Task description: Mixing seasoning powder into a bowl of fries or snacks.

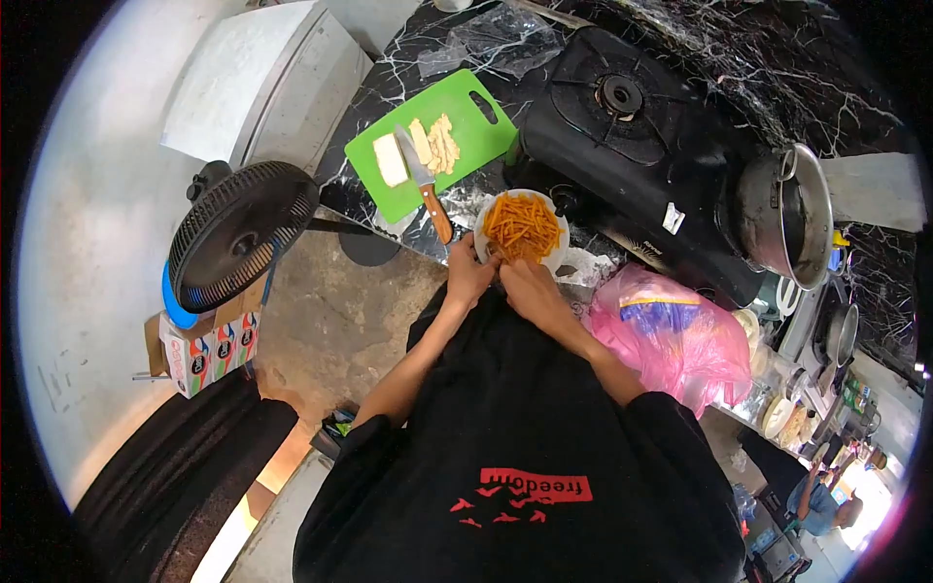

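A white bowl [563,251] of orange strips, which look like shredded carrot [522,224], stands at the counter's front edge. My left hand [469,271] grips its near left rim, with the thumb over the inside. Fingers bent, my right hand [528,284] is at the near rim by the strips; its fingertips are hidden. Beyond my left hand lies a green cutting board [375,193] with a pale block, perhaps tofu [391,159], and cut pieces [442,144] on it. A kitchen knife [436,213] rests across the board, its wooden handle pointing towards me.
Right of the bowl stands a black gas stove [583,120], with a metal pot [765,211] at its far end. A pink plastic bag [670,350] sits near my right forearm. To the left are a black fan [244,237] and cartons [211,353]. Another person [816,503] is at far right.
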`<move>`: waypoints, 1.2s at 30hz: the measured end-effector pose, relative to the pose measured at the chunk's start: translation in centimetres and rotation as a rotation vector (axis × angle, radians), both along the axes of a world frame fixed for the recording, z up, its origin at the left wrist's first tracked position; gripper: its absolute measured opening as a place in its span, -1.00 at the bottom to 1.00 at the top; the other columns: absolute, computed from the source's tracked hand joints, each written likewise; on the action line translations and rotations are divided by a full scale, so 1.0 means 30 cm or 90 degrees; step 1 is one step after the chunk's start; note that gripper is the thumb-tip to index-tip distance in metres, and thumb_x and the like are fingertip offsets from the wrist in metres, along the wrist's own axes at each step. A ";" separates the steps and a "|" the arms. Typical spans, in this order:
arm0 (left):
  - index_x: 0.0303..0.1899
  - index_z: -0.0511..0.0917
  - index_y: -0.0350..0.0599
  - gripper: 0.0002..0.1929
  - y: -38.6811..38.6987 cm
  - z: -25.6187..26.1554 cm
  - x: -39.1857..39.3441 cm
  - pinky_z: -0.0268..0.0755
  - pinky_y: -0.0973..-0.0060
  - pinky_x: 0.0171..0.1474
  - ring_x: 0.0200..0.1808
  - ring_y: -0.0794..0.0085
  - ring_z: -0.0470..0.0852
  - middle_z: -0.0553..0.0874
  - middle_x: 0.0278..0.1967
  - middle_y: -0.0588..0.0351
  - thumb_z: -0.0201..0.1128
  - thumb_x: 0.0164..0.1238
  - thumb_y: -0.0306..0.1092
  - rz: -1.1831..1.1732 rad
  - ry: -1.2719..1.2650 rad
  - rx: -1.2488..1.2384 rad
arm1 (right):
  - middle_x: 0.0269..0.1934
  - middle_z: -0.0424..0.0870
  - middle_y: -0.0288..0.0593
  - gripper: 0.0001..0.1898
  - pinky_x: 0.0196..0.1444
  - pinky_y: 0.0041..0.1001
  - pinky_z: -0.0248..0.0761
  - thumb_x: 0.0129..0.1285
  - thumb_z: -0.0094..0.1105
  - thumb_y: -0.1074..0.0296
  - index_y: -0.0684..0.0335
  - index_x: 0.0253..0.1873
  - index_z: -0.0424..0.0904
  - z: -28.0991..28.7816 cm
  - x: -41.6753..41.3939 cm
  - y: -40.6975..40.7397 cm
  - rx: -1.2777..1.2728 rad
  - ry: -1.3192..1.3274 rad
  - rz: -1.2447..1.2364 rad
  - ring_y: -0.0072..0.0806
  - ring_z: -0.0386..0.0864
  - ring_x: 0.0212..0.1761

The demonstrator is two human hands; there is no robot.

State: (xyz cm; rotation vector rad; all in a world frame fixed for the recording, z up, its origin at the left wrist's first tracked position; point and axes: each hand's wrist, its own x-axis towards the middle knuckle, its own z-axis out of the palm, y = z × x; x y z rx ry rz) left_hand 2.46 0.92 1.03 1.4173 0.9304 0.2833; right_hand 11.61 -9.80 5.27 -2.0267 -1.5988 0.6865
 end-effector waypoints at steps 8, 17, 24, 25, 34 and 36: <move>-0.12 0.50 -0.41 -0.71 0.005 -0.002 0.005 0.47 0.47 -0.21 -0.26 0.43 0.65 0.69 -0.30 -0.03 0.28 0.09 -0.58 0.003 0.049 0.112 | -0.44 0.50 0.14 -0.87 -0.33 -0.14 0.39 -0.07 0.15 0.54 0.39 -0.36 0.44 0.003 -0.019 0.014 0.004 -0.039 -0.058 0.04 0.53 -0.33; -0.20 0.52 -0.40 -0.77 0.009 -0.013 0.004 0.45 0.52 -0.32 -0.33 0.49 0.65 0.69 -0.41 -0.01 0.24 0.05 -0.58 0.036 0.032 0.070 | -0.42 0.58 0.17 -0.93 -0.30 -0.17 0.44 -0.04 0.11 0.59 0.44 -0.40 0.49 -0.006 0.024 0.064 -0.092 0.023 -0.030 0.01 0.60 -0.30; -0.14 0.51 -0.39 -0.72 0.010 -0.027 -0.002 0.46 0.53 -0.28 -0.31 0.48 0.64 0.69 -0.34 -0.01 0.23 0.05 -0.61 0.028 0.000 0.015 | -0.42 0.57 0.18 -0.88 -0.30 -0.17 0.43 -0.09 0.10 0.61 0.45 -0.37 0.51 -0.006 0.041 0.049 -0.094 0.042 0.005 0.06 0.57 -0.32; -0.14 0.51 -0.39 -0.72 0.008 -0.026 -0.001 0.46 0.53 -0.28 -0.31 0.48 0.64 0.69 -0.34 -0.01 0.23 0.05 -0.61 0.026 -0.001 0.015 | -0.45 0.55 0.20 -0.84 -0.32 -0.16 0.43 -0.11 0.10 0.60 0.46 -0.34 0.50 -0.008 0.044 0.044 -0.095 0.036 0.003 0.10 0.55 -0.33; 0.06 0.39 -0.37 -0.67 0.023 0.091 0.008 0.56 0.52 -0.28 -0.22 0.45 0.65 0.65 -0.23 0.01 0.09 0.40 -0.33 0.074 -0.065 -0.250 | -0.39 0.57 0.22 -0.86 -0.23 -0.11 0.40 0.09 0.02 0.49 0.40 -0.29 0.54 0.001 0.082 -0.013 -0.125 0.065 -0.137 0.13 0.55 -0.30; 0.07 0.37 -0.35 -0.65 0.021 0.115 0.008 0.61 0.47 -0.30 -0.25 0.41 0.67 0.63 -0.23 0.00 -0.04 0.47 -0.23 0.105 -0.016 -0.265 | -0.38 0.57 0.23 -0.84 -0.22 -0.10 0.40 0.13 -0.01 0.47 0.39 -0.27 0.55 -0.017 0.108 -0.037 -0.127 0.064 -0.106 0.12 0.55 -0.28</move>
